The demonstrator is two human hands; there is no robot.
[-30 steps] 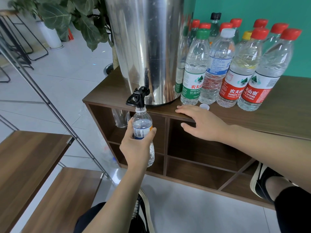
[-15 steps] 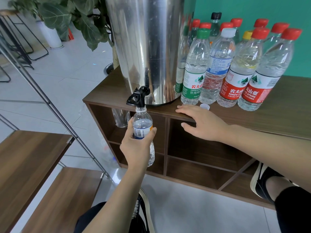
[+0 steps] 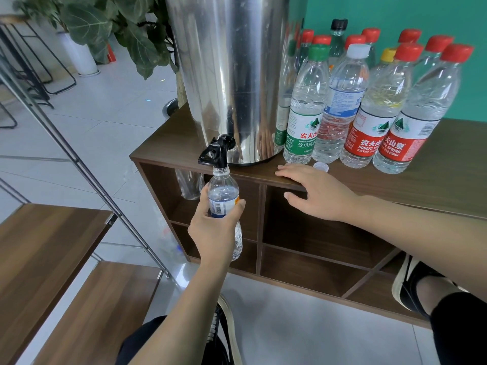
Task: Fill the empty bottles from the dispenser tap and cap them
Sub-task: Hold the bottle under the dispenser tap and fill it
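So left hand (image 3: 213,230) grips the bottle (image 3: 224,196) under the tap (image 3: 214,154), right hand (image 3: 316,192) rests spread flat on the desk (image 3: 434,185) edge.

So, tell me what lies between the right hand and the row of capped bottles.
In the head view, a loose white cap lies on the cabinet top, just beyond the right hand and before the capped bottles.

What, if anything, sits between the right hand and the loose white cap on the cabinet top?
Nothing visible does. The right hand rests flat on the cabinet top's front edge, and the white cap lies just behind its fingers, in front of the capped bottles. Bare wood separates them.
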